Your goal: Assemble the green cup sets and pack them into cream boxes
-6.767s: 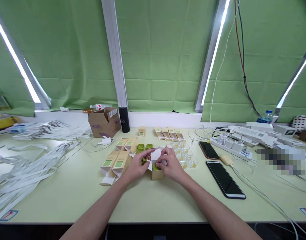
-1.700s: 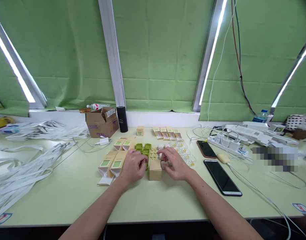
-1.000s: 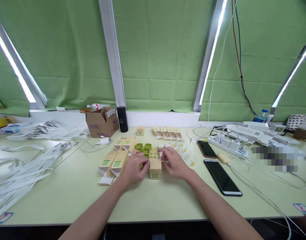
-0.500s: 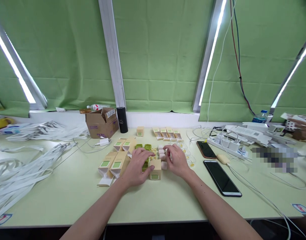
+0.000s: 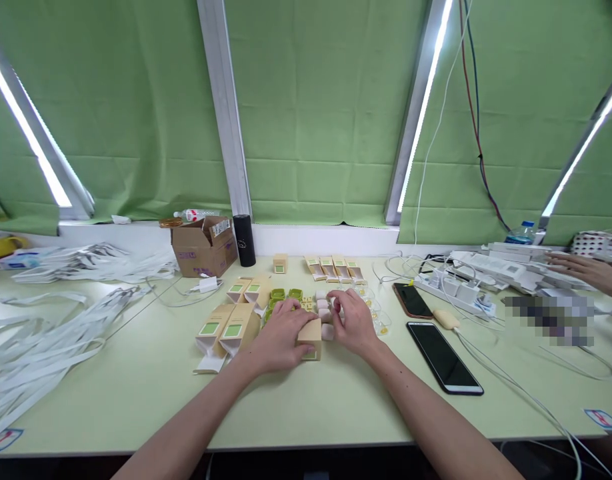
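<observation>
Got the left hand [image 5: 283, 339] over the small tan box [image 5: 315, 333] here, clasping it with a thumb bent on the near face and fingers arched along the far edge. Sitting flat on the table [image 5: 356, 407], at about four o'clock from those left fingertips, at eight from those of the right hand [image 5: 355, 320]. Curled in on that side, thumb close to index, just beside the white jars [image 5: 324, 314] at nine o'clock; can't tell whether pinching anything. Over to the green cups [image 5: 295, 294], at twelve from the left hand.
</observation>
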The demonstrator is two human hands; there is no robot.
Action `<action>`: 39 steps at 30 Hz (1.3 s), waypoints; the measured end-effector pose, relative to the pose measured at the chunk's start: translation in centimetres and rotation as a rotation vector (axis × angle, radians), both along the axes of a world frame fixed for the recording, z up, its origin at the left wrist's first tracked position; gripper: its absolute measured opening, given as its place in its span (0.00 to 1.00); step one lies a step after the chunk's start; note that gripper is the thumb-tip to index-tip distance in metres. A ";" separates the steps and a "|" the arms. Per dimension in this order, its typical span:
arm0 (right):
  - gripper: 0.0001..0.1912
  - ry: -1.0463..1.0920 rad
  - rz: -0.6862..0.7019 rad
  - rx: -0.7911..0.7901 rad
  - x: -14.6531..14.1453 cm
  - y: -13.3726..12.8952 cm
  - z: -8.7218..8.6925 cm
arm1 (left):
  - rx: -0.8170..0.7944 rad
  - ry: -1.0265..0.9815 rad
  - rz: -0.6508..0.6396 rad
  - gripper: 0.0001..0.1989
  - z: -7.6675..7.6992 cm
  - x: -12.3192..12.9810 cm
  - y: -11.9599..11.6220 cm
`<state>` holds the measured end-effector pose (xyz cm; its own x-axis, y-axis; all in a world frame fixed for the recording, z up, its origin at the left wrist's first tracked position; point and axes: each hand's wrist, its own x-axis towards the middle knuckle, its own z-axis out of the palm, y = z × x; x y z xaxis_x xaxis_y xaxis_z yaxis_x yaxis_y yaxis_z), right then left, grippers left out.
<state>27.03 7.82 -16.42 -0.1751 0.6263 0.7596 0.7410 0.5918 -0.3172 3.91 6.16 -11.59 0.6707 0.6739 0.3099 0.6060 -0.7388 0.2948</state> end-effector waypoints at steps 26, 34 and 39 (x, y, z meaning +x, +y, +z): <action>0.20 0.002 0.045 0.015 -1.1 -0.6 0.2 | 0.068 0.266 0.555 0.21 2.4 -2.7 19.4; 0.19 0.004 0.076 0.020 -1.3 -0.8 0.4 | 0.065 0.310 0.549 0.23 0.7 -2.1 20.1; 0.19 -0.009 0.084 0.024 -1.4 -1.0 0.5 | 0.069 0.299 0.579 0.24 0.1 -2.0 19.9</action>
<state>25.66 6.83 -15.87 -0.2333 0.5907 0.7724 0.6911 0.6595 -0.2957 1.88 26.05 -11.52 0.2693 0.9372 0.2216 0.9600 -0.2796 0.0160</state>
